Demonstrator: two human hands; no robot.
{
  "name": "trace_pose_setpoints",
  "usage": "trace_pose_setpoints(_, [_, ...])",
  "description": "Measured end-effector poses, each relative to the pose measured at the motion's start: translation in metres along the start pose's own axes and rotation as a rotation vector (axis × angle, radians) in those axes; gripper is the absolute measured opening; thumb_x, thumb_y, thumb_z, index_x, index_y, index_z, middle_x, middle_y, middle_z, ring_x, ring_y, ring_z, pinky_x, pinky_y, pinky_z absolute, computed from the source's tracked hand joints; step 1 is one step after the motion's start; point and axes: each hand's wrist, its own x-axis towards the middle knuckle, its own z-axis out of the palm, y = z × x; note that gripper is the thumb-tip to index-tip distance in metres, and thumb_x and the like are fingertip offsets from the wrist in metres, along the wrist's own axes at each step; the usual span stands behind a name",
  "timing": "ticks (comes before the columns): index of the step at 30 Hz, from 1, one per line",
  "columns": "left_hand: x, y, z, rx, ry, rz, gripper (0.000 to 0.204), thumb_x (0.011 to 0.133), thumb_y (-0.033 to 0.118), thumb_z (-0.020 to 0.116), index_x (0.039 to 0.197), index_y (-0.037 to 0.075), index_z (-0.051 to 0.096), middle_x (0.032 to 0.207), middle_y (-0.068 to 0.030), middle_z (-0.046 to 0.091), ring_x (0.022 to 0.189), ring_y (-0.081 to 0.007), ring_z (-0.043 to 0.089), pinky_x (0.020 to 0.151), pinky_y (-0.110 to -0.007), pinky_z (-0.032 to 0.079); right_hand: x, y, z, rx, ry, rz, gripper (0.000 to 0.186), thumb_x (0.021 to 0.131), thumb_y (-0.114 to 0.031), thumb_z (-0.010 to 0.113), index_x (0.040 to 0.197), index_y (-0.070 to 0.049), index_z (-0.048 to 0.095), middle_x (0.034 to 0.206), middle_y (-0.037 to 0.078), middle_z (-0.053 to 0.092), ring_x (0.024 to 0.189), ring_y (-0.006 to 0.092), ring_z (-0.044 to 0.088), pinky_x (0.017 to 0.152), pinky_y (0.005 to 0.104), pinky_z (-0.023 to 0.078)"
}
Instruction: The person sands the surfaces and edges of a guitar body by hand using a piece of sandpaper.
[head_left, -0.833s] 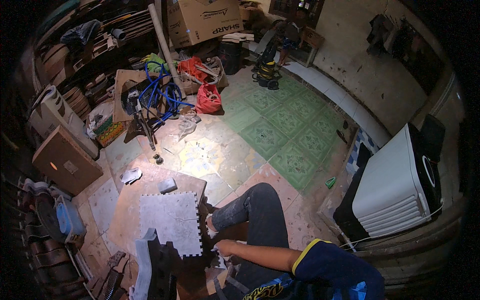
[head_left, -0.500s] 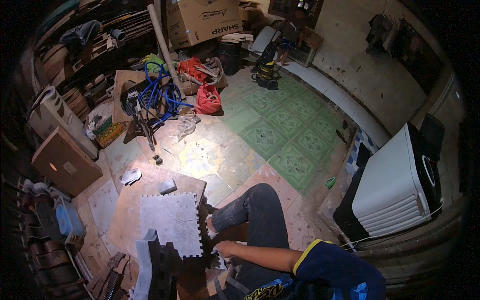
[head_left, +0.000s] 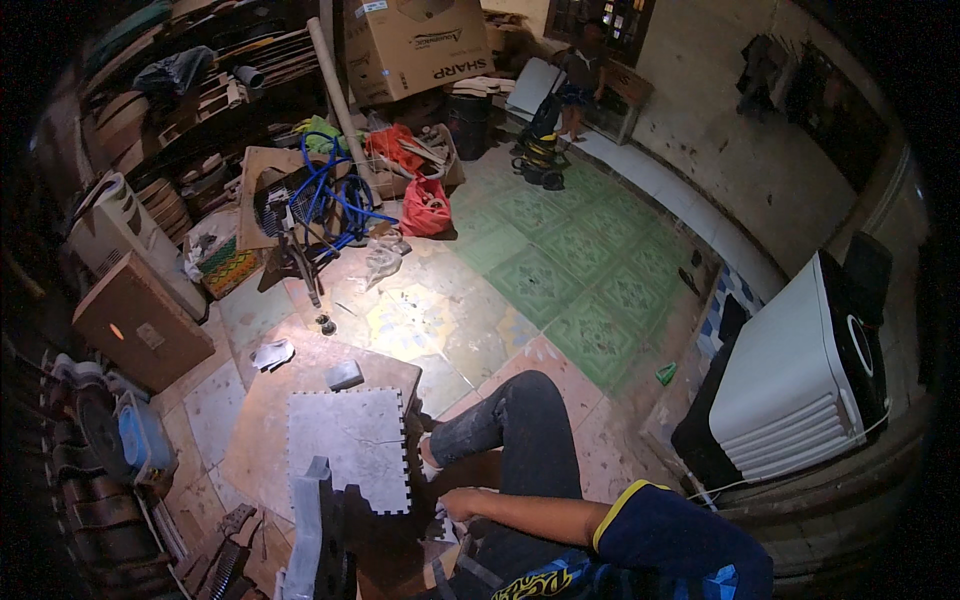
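Observation:
My right hand [head_left: 461,504] is over my lap, beside the dark trouser leg [head_left: 540,430], its fingers curled closed. A grey-white scrap [head_left: 440,528] shows just under the fingers; whether they grip it is too small to tell. My left hand does not show. To the left of my right hand lies a pale grey foam mat [head_left: 345,440] with toothed edges, on a wooden board [head_left: 255,450]. A tall, curved grey piece [head_left: 312,520] stands in front of the mat's near edge, with a dark notched shape beside it. A small grey block [head_left: 344,375] rests beyond the mat.
Folded paper [head_left: 272,355] lies on the board's far left. Blue hose [head_left: 345,205], a red bag [head_left: 426,208] and a large carton [head_left: 415,50] are farther off. A white appliance [head_left: 780,370] stands at right. Another person [head_left: 582,75] stands at the back.
The whole view has shifted slightly, with the scene sitting a little lower and farther right. My right hand stays closed in about the same place by my lap.

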Motion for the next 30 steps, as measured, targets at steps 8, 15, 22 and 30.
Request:
trace_pose_setpoints(8, [-0.001, -0.007, -0.001, -0.011, -0.010, -0.019, 0.055, 0.098, 0.041, 0.047, 0.099, -0.012, 0.063, 0.092, -0.0260, 0.069, 0.080, -0.0379, 0.068, 0.076, -0.045, 0.057, -0.051, -0.041, -0.042, 0.314, 0.051, -0.288, 0.052, 0.079, -0.003, 0.058, 0.131, -0.007, 0.064, 0.123, 0.015, 0.069, 0.114, 0.0305, 0.066, 0.093, 0.0394, 0.052])
trace_pose_setpoints(15, [-0.006, -0.010, 0.004, -0.021, -0.023, -0.050, 0.057, 0.096, 0.043, 0.046, 0.097, -0.011, 0.063, 0.090, -0.0245, 0.068, 0.079, -0.0366, 0.067, 0.077, -0.044, 0.056, -0.143, -0.164, -0.094, 0.467, 0.441, -0.880, 0.062, 0.081, -0.001, 0.053, 0.142, -0.015, 0.055, 0.139, 0.017, 0.059, 0.108, 0.0382, 0.065, 0.094, 0.0445, 0.052])
trace_pose_setpoints(22, [-0.006, -0.015, 0.005, -0.039, -0.035, -0.067, 0.058, 0.095, 0.045, 0.045, 0.096, -0.011, 0.062, 0.088, -0.0230, 0.067, 0.077, -0.0353, 0.066, 0.077, -0.044, 0.055, -0.098, -0.213, -0.041, 0.283, 0.652, -0.938, 0.077, 0.084, -0.001, 0.054, 0.156, -0.021, 0.036, 0.156, 0.009, 0.043, 0.101, 0.0334, 0.068, 0.079, 0.0407, 0.057])
trace_pose_setpoints(30, [-0.012, -0.013, -0.001, -0.027, -0.057, -0.064, 0.060, 0.093, 0.047, 0.044, 0.095, -0.011, 0.062, 0.086, -0.0213, 0.066, 0.076, -0.0339, 0.065, 0.078, -0.044, 0.054, -0.066, -0.180, -0.083, 0.238, 0.794, -0.632, 0.087, 0.078, 0.008, 0.048, 0.157, -0.025, 0.034, 0.160, 0.006, 0.036, 0.099, 0.0355, 0.070, 0.079, 0.0449, 0.059])
